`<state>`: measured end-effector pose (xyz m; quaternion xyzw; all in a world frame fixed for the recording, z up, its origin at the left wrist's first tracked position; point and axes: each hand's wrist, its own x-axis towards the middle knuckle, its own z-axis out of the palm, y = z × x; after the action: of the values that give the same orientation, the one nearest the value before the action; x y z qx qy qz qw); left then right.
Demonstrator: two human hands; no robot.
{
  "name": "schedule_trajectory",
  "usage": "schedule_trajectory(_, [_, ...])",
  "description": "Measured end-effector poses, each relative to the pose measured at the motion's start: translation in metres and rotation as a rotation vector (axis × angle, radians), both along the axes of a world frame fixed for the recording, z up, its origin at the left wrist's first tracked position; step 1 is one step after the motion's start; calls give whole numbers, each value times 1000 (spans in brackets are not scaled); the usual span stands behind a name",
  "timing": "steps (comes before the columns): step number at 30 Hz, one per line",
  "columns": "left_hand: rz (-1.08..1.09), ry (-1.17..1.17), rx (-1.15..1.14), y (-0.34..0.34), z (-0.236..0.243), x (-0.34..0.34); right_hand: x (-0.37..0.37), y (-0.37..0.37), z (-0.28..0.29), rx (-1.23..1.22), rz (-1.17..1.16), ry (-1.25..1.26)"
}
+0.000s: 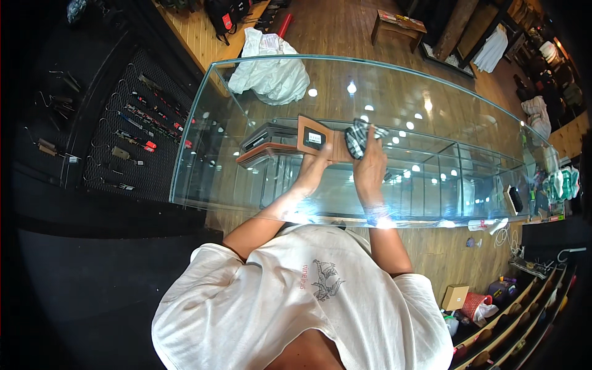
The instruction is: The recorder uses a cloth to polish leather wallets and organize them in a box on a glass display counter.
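An open brown bifold wallet is held over the glass display case, its dark inner window with a small white card facing up. My left hand grips its lower edge, thumb on the inside. My right hand holds a bunched black-and-white checked cloth against or just over the wallet's right half; whether they touch I cannot tell. Beside the wallet on the left, several more wallets, brown and dark, lie close together on the glass.
A white plastic bag sits beyond the case's far left corner. On the left, keychains and straps hang from a mesh panel. A black brush is at the case's right end. Slatted shelves stand at lower right, near a red basket.
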<state>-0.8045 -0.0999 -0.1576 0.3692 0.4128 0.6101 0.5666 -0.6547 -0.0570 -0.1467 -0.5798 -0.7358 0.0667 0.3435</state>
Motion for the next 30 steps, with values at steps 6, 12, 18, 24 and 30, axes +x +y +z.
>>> schedule_trajectory(6, [-44, -524, -67, 20, -45, -14, -13, -19, 10, 20, 479, -70])
schedule_trajectory(12, [-271, -546, -79, 2, -27, -14, 32, -7, 7, -19, 397, -269])
schedule_trajectory(18, [-213, -558, -112, 14, -30, -34, -4, -35, 14, -71, 592, -284])
schedule_trajectory(24, [-297, -580, -140, 0, -37, -11, 7, -6, -12, -96, 278, -12])
schedule_trajectory(30, [-306, -538, -94, 16, -25, -37, 6, -32, -23, -49, 350, -32])
